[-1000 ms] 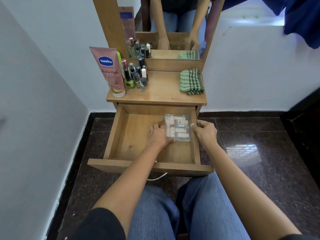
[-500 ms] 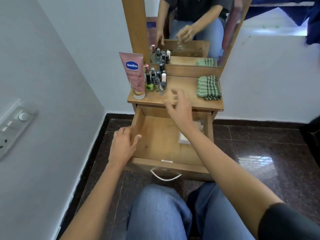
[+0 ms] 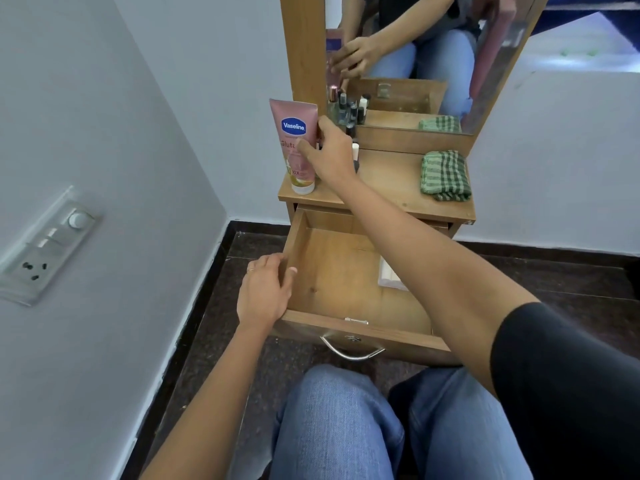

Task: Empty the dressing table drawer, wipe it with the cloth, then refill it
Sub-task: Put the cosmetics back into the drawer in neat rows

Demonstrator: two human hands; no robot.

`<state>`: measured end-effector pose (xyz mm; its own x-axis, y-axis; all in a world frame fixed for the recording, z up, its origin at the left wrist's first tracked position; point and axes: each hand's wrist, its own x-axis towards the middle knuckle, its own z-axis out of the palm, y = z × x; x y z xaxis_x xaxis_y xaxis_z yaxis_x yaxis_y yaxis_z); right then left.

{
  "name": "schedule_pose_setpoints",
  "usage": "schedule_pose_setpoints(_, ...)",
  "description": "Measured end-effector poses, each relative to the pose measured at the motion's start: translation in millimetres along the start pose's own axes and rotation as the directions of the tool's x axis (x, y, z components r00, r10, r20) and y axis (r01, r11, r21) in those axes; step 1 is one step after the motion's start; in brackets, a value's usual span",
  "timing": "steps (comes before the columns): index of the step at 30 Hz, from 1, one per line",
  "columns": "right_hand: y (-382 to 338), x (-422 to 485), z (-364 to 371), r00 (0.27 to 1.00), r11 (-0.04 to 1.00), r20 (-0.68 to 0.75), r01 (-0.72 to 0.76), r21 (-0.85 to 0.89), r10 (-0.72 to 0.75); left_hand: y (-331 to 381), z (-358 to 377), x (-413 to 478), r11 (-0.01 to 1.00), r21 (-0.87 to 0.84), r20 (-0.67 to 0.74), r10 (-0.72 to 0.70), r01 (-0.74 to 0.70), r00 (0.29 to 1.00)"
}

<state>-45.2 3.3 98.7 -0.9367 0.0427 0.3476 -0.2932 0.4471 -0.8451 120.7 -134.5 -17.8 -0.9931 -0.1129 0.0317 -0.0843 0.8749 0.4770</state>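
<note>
Bracing the open wooden drawer (image 3: 339, 278), the left hand (image 3: 263, 292) grips its wall while the right hand (image 3: 332, 154) clasps the upright pink Vaseline tube (image 3: 293, 126) in curled fingers (image 3: 325, 125), likely for refilling.

The desk (image 3: 391, 181) and its drawer (image 3: 339, 278) are pale brown wood, smooth and matt; the drawer front carries a shiny curved metal handle (image 3: 349, 353). At the desk's right edge lies a soft woven checked cloth (image 3: 445, 174), and at its left edge stands a glossy pink plastic tube (image 3: 292, 133). The floor (image 3: 571, 282) is dark polished stone.

Black sleeve (image 3: 561, 393), blue jeans (image 3: 339, 427) — ring (image 3: 250, 270) on left hand (image 3: 263, 292).
</note>
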Motion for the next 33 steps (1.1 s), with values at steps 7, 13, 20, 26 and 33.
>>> schedule_pose_setpoints(7,-22,-23,-36,0.983,0.977,0.049,0.172,0.129,-0.179,-5,1,-1,1.000,0.000,0.005,0.013,-0.013,1.000)
schedule_pose_setpoints(13,-5,-71,-105,0.805,0.984,0.567,0.157,0.082,-0.176,-6,4,0,1.000,-0.008,-0.014,0.014,-0.014,1.000)
schedule_pose_setpoints(20,70,-109,-109,0.523,0.908,0.829,0.219,-0.356,0.199,-5,3,0,0.999,0.009,-0.024,0.033,-0.033,0.999)
schedule_pose_setpoints(26,102,-125,-92,0.385,0.854,0.835,0.184,-0.486,0.392,-6,2,0,0.999,0.008,-0.016,0.037,-0.037,0.999)
schedule_pose_setpoints(33,118,-140,-86,0.426,0.854,0.804,0.124,-0.506,0.415,-5,1,0,0.999,0.000,-0.021,0.035,-0.035,0.999)
